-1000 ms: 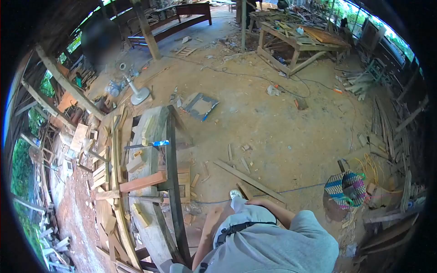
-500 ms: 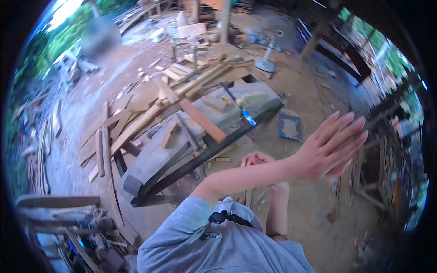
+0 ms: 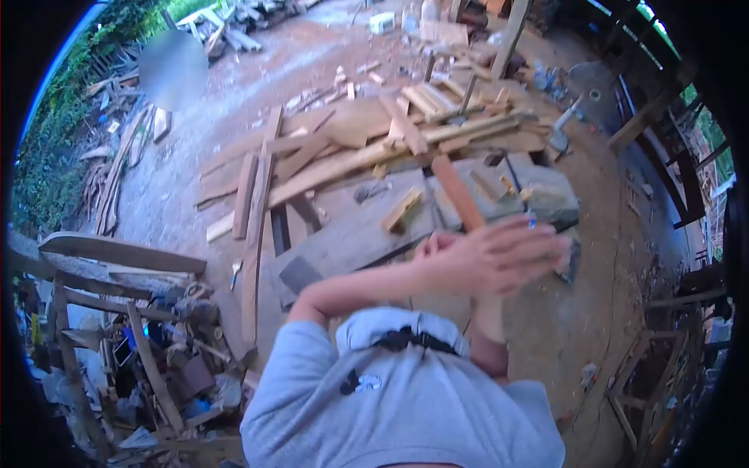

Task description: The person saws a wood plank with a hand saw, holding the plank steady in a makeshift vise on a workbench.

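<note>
My left hand (image 3: pixel 503 253) stretches across my body to the right, palm down with the fingers extended and slightly blurred. It overlaps the near end of a reddish-brown board (image 3: pixel 456 191) in this view. Behind my left wrist, part of my right hand (image 3: pixel 435 243) shows with its fingers curled; whatever it holds, if anything, is hidden. Both hands appear against a long grey workbench (image 3: pixel 343 234). On the bench lies a short light-coloured wood block (image 3: pixel 403 209), left of the board. A small shiny blue patch (image 3: pixel 533 224) shows just above my left fingers.
Long planks (image 3: pixel 351 173) lie piled beyond the bench. A cluttered wooden rack (image 3: pixel 152 366) fills the lower left, with a curved board (image 3: pixel 125 253) over it. A grey-white pedestal stand (image 3: pixel 560 136) and a post (image 3: pixel 511 39) stand farther back. At right is a wooden frame (image 3: pixel 644 374).
My view has swung left, so the bench and planks sit farther right. My left hand has drawn in leftward, over the right forearm; the right hand stays partly hidden behind it.
</note>
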Demonstrator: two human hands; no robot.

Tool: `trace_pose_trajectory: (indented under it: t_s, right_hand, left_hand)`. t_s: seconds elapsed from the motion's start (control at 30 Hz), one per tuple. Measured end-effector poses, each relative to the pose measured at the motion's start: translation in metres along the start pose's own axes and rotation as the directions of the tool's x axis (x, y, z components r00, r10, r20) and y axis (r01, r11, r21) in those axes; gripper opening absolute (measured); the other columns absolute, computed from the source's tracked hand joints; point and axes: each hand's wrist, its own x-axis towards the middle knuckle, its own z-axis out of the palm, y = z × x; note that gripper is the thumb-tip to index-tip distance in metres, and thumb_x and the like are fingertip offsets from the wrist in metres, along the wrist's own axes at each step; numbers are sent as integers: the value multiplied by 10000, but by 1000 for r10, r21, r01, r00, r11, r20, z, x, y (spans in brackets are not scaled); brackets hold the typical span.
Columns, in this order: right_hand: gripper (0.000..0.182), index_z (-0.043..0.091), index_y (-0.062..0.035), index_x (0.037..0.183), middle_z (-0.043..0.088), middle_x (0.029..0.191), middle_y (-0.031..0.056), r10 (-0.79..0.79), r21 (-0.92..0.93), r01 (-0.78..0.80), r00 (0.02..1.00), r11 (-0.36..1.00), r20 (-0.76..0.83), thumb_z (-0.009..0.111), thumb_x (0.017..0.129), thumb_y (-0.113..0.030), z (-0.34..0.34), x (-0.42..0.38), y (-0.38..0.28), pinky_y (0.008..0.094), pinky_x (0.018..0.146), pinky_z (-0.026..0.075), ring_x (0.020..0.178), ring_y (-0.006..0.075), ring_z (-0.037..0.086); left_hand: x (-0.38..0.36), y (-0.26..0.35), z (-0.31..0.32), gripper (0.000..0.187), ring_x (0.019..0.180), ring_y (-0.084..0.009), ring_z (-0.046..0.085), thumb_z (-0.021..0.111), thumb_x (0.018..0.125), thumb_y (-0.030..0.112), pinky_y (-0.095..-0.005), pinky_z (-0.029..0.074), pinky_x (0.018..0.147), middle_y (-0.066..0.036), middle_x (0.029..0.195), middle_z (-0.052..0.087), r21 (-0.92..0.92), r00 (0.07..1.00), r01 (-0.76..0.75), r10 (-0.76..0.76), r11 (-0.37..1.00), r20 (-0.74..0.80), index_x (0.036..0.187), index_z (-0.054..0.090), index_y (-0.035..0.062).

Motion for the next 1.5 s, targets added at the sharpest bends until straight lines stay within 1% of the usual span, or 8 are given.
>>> trace_pose_trajectory:
  t_s: [0.23,0.37,0.53,0.63,0.7,0.97,1.17,1.5]
  right_hand:
    - [205,530,-44,843,512,1025,131,-205,-451,-83,808,889,-552,555,788,-241,-37,51,24,342,831,386,1033,253,453]
    - [247,536,-50,860,507,950,144,-600,-831,-526,610,181,-517,605,737,-253,-56,61,53,373,802,387,943,310,463]
    - [269,527,-55,892,492,929,136,-563,-791,-600,616,118,-551,619,724,-244,-79,75,56,395,801,382,925,317,454]
    - [308,501,-71,948,470,979,138,-614,-743,-670,582,12,-534,629,713,-224,-84,88,56,403,804,383,956,316,437]
    - [352,482,-85,992,452,1013,137,-656,-700,-712,553,-51,-514,633,704,-219,-91,94,57,411,808,384,980,317,423]
    - [393,416,-100,1074,419,1019,186,-610,-791,-611,612,38,-502,549,714,-19,-131,114,49,407,789,400,937,366,446]
    - [479,397,-39,1085,438,1015,197,-517,-745,-522,538,416,-666,611,658,-81,-151,127,33,414,822,384,988,377,439]
    - [475,412,-64,1053,462,995,164,-627,-742,-620,479,253,-614,601,633,-181,-150,141,38,446,672,438,876,371,512]
  left_hand:
    - [-139,-91,-22,462,991,-289,478,616,670,242,-416,392,841,-121,1041,511,228,654,727,-754,648,57,1055,480,27]
    - [-217,-115,31,481,924,-319,482,640,656,220,-418,430,754,-163,993,476,487,362,776,-915,402,178,1040,438,13]
    - [-262,-139,54,530,921,-322,471,625,637,184,-383,445,715,-165,1012,430,561,346,723,-914,403,210,1073,403,-19]
    - [-274,-157,35,456,883,-264,523,645,655,203,-318,463,658,-160,967,498,451,300,831,-945,326,129,1006,470,-30]
    - [-275,-179,2,380,801,-180,566,657,691,252,-274,462,642,-131,880,575,-74,-162,964,-783,-256,600,921,545,-29]
    - [-316,-226,-97,436,797,-142,547,493,820,365,-278,454,687,-49,903,543,-655,-413,488,-813,-577,410,1111,468,41]
    - [-341,-265,-125,532,707,-129,548,585,752,427,-257,451,590,-84,881,546,-409,-382,831,-921,-376,71,1041,480,-7]
    - [-378,-328,-138,443,1035,-310,416,659,587,151,-407,358,882,-138,1053,494,586,141,809,-984,49,-112,1011,543,97]
